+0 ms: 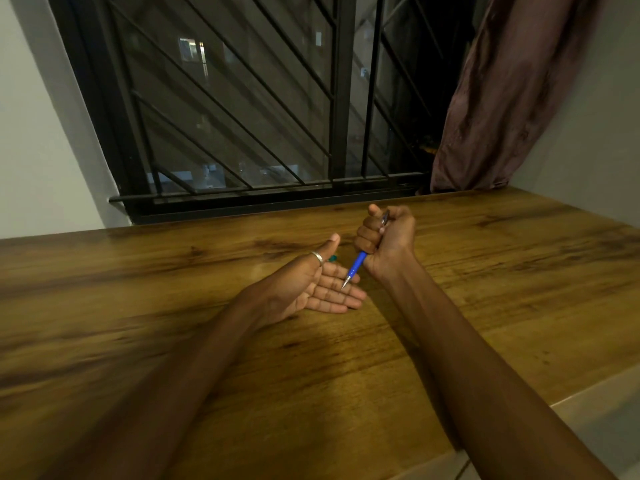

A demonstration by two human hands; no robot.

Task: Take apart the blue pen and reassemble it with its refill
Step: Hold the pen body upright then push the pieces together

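Note:
My right hand (pixel 388 237) is closed in a fist around the blue pen (pixel 356 266), held tip down. The pen's silver clip end sticks out above the fist, and its blue grip and metal tip point down-left. My left hand (pixel 311 287) lies palm up and flat on the wooden table (pixel 485 271), fingers apart, with a ring on the thumb. The pen tip hovers just over, or touches, the left fingers. A small green object (pixel 90 258) peeks out behind the left thumb; most of it is hidden.
The table runs up to a dark window with a black metal grille (pixel 242 116). A brown curtain (pixel 512 91) hangs at the back right, reaching the tabletop. The table's right edge (pixel 561 400) falls away to a pale floor.

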